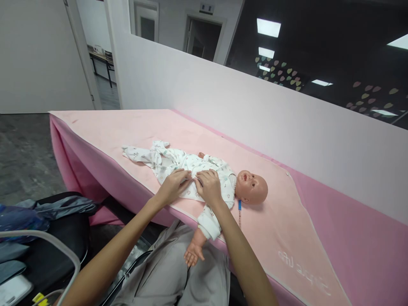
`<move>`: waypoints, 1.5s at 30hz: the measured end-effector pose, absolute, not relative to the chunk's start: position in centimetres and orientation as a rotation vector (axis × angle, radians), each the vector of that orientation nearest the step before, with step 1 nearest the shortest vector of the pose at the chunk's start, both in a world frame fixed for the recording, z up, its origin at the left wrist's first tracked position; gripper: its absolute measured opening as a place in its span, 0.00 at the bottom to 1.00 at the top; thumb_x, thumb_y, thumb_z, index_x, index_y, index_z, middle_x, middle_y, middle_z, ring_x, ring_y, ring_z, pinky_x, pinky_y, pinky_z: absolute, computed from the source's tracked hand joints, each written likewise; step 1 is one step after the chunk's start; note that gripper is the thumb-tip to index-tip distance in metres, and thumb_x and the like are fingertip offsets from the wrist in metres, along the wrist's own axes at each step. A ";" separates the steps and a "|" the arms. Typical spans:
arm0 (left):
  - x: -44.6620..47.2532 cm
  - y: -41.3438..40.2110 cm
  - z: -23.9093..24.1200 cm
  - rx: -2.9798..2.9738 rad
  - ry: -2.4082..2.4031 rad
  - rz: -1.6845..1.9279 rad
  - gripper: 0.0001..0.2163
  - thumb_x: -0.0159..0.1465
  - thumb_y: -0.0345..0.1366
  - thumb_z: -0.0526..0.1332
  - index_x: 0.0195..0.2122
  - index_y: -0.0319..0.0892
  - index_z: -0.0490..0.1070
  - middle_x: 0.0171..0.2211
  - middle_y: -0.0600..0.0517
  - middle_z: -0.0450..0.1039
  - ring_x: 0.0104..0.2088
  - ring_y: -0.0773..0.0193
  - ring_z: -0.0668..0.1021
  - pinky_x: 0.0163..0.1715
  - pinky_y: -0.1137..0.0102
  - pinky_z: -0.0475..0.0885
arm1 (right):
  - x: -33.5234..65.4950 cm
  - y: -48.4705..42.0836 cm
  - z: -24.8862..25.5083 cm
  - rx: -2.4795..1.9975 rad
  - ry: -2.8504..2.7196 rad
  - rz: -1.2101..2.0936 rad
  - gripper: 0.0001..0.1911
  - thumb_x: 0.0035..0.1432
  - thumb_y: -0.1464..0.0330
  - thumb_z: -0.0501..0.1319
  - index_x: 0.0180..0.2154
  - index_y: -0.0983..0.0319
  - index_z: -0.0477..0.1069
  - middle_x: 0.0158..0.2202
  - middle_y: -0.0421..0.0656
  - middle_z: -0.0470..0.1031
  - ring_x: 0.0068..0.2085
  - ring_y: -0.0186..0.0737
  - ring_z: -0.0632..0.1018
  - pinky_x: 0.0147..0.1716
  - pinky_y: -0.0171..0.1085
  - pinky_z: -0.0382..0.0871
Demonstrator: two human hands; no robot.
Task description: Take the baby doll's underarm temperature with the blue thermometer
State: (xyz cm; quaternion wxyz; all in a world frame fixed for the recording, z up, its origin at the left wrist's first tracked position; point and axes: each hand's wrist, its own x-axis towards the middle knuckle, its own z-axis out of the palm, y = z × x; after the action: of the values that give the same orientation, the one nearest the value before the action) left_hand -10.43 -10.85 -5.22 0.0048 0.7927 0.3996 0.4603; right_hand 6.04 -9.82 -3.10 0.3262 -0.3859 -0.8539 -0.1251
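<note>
A baby doll lies on its back, its head toward the right, dressed in a white printed baby romper. My left hand is closed at the front of the romper, fingertips pinching the cloth. Close beside it, my right hand also pinches the fabric, with thumb and fingers together. Whether a snap or tie lies between the fingertips is too small to tell. The doll's near arm hangs over the table edge below my right wrist. Toward the left, the romper's legs lie crumpled.
A pink cloth covers the table, which stands against a white wall. A blue-tipped cord lies by the doll's head. At lower left, a black chair holds clothing and a blue plastic item. A pale cable curves nearby.
</note>
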 end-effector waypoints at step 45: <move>-11.2 -9.8 -4.1 1.657 1.116 1.468 0.17 0.54 0.43 0.62 0.43 0.40 0.70 0.36 0.47 0.76 0.41 0.58 0.76 0.43 0.66 0.71 | 5.6 -10.8 -2.5 -1.191 -2.168 -0.580 0.03 0.50 0.73 0.53 0.28 0.62 0.64 0.28 0.43 0.68 0.36 0.40 0.67 0.54 0.45 0.53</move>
State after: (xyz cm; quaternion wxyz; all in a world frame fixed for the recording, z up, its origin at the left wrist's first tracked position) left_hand -11.19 -9.83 -4.05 0.3252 0.6320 0.4256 0.5600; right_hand 5.60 -10.76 -2.53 0.2957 -0.4477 -0.8152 -0.2182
